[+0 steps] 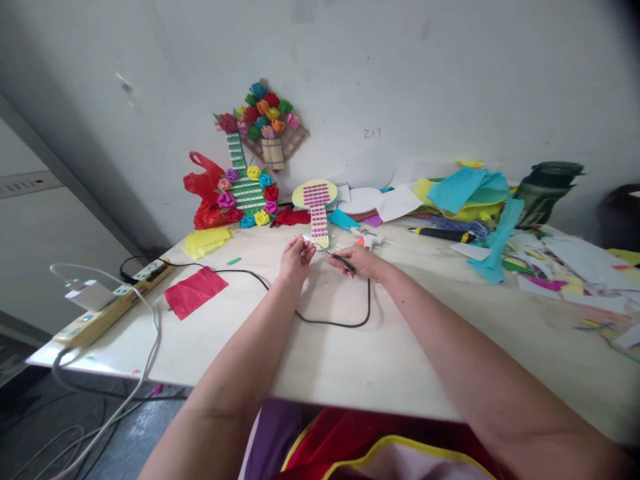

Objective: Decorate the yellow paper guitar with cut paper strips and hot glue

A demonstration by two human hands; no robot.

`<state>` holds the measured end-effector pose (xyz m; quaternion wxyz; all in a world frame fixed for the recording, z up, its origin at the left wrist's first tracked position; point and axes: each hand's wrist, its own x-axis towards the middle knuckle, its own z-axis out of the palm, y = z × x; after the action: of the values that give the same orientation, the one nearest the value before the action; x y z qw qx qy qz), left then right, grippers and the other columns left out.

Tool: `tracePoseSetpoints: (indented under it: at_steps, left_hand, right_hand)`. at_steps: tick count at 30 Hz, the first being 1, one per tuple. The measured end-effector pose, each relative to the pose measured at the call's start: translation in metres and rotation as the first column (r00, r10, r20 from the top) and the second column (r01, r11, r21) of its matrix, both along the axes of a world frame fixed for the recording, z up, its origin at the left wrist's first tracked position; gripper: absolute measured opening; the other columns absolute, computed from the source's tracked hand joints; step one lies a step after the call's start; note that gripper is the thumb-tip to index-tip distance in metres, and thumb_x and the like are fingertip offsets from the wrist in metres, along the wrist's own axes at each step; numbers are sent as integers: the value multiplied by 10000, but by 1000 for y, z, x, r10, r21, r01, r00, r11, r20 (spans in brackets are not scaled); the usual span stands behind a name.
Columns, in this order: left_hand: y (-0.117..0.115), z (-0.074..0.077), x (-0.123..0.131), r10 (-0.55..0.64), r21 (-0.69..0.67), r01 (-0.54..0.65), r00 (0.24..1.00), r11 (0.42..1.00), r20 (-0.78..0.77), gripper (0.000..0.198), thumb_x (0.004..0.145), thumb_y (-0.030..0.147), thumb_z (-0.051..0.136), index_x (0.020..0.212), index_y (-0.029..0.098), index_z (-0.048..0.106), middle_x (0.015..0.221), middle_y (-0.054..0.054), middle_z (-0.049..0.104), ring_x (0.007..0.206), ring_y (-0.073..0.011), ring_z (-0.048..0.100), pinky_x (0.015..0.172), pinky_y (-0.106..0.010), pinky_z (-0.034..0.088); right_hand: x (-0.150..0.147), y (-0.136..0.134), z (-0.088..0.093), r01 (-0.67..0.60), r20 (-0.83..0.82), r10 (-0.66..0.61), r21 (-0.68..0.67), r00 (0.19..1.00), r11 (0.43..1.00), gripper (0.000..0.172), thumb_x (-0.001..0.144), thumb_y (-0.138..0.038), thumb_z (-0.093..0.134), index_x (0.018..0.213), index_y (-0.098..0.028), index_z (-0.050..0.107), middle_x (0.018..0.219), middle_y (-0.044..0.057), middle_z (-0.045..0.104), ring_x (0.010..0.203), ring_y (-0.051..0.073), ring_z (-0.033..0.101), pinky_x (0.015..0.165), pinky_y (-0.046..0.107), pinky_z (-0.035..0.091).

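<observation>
Over the middle of the table, my left hand [297, 259] pinches a small whitish piece [307, 238] between thumb and fingertips; its kind is too small to tell. My right hand [367, 261] is wrapped round the dark handles of a pair of scissors [345, 264], whose blades point left at the fingers of my left hand. Just beyond both hands is a yellow paper craft [320, 199] with an oval top and a stem, crossed by purple strips. Partly hidden behind my right hand lies a white and orange glue gun [371, 241].
A black cord [330, 324] loops in front of my hands. To the left are red crepe paper [196, 292] and a power strip [90, 327]. A flower-trimmed guitar craft [249, 193] stands at the back. Paper scraps [565, 267], a cutter [440, 234] and a green bottle [547, 193] are right.
</observation>
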<state>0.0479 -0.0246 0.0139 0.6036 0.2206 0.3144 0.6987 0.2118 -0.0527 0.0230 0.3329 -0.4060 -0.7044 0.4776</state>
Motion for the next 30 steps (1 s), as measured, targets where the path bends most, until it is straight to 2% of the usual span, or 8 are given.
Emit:
tracePoseSetpoints:
  at_steps: [7, 16, 30]
  left_hand:
    - [0, 0, 0, 9, 13, -9, 1000, 1000, -13, 79, 778, 139, 589, 721, 138, 534, 549, 15, 552, 494, -71, 574, 547, -170, 494]
    - [-4, 2, 3, 79, -5, -79, 997, 997, 5, 70, 762, 131, 607, 730, 125, 546, 549, 6, 555, 483, -79, 578, 532, -174, 488]
    - [0, -2, 2, 57, 11, -57, 998, 998, 16, 73, 753, 138, 621, 749, 128, 549, 551, 14, 559, 480, -67, 570, 547, -169, 485]
  right_hand:
    - [0, 1, -2, 7, -2, -8, -11, 1000, 1000, 437, 612, -487, 694, 811, -98, 695, 459, -51, 462, 391, 41, 388, 371, 183, 334]
    - [-2, 3, -5, 6, 2, -6, 9, 1000, 1000, 381, 612, -464, 690, 778, -121, 701, 468, -53, 438, 416, 47, 387, 371, 176, 325]
    - [-1, 10, -12, 47, 23, -48, 65, 999, 997, 405, 602, -455, 682, 840, -128, 710, 444, -66, 406, 388, 48, 337, 359, 186, 274]
